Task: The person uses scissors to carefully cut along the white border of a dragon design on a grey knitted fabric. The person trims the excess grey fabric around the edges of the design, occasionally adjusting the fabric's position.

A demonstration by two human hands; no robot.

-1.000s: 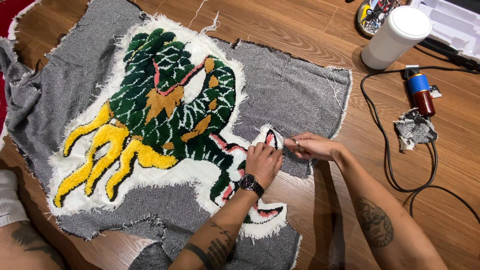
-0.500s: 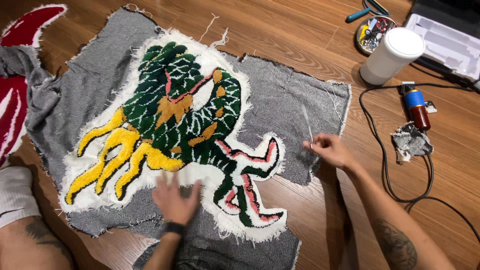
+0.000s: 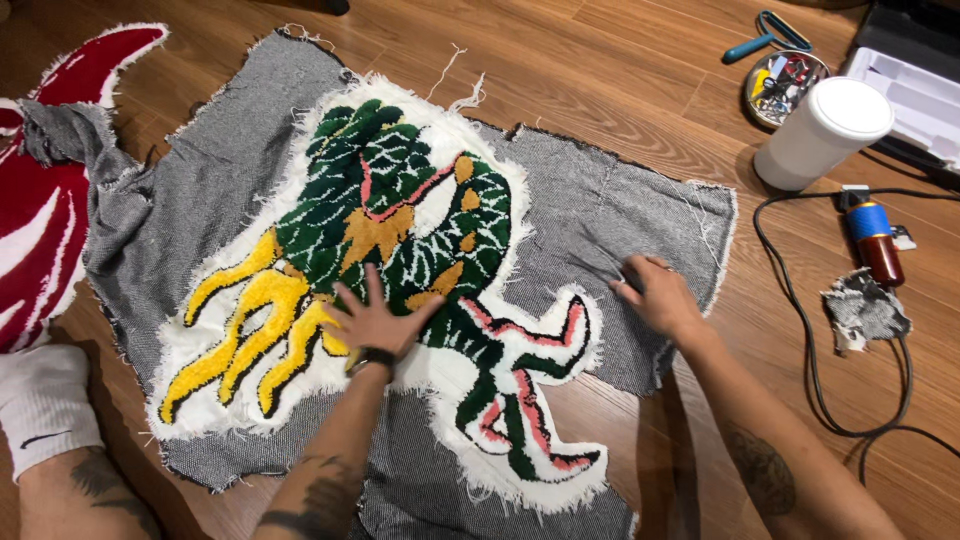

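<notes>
Now the left hand (image 3: 375,322), which a second ago pinched the rug's edge together with the right, lies flat with fingers spread on the tufted rug (image 3: 400,270) at frame centre. The right hand (image 3: 655,295), loosely curled and empty, presses the grey backing cloth (image 3: 590,210). An electric trimmer (image 3: 872,240) and a white cup (image 3: 822,132) sit at the upper right.
</notes>
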